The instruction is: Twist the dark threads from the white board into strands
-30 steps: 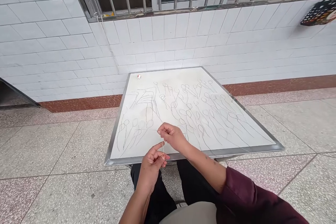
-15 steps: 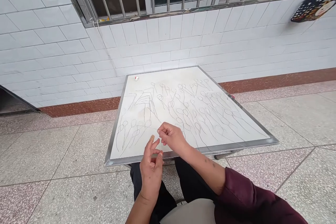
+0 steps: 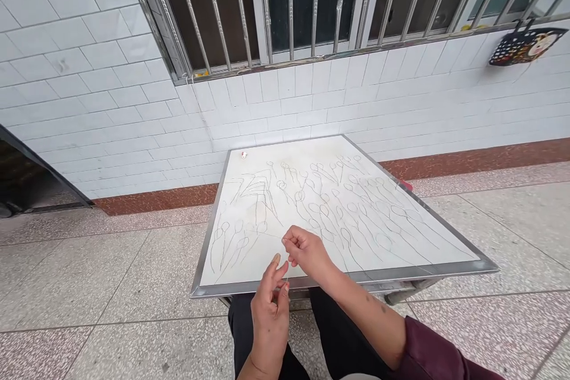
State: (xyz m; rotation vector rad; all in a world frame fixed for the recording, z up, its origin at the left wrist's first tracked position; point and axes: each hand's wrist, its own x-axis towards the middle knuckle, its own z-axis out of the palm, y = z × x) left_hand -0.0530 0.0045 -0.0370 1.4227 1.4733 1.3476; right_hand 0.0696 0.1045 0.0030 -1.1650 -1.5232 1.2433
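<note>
Over the near edge of the white metal-rimmed table (image 3: 303, 147), my hands are close together with a thin pale thread (image 3: 287, 278) between them. My left hand (image 3: 269, 314) pinches it low down between thumb and finger, the other fingers lifted; one fingertip wears a tan cover. Just above and to the right, my right hand (image 3: 309, 254) is closed in a pinch on the same thread, its fingers partly hidden. Many thin dark looped threads (image 3: 351, 208) lie spread over the tabletop beyond my hands.
A small white-and-red item (image 3: 244, 155) sits at the table's far left corner. Behind stands a white tiled wall (image 3: 111, 92) with a barred window (image 3: 303, 6). A patterned bag (image 3: 525, 46) hangs at the right. My legs are under the table's front edge.
The camera view has shifted, so the table and hands appear lower and further right. Both hands keep almost the same pinching pose on the thread.
</note>
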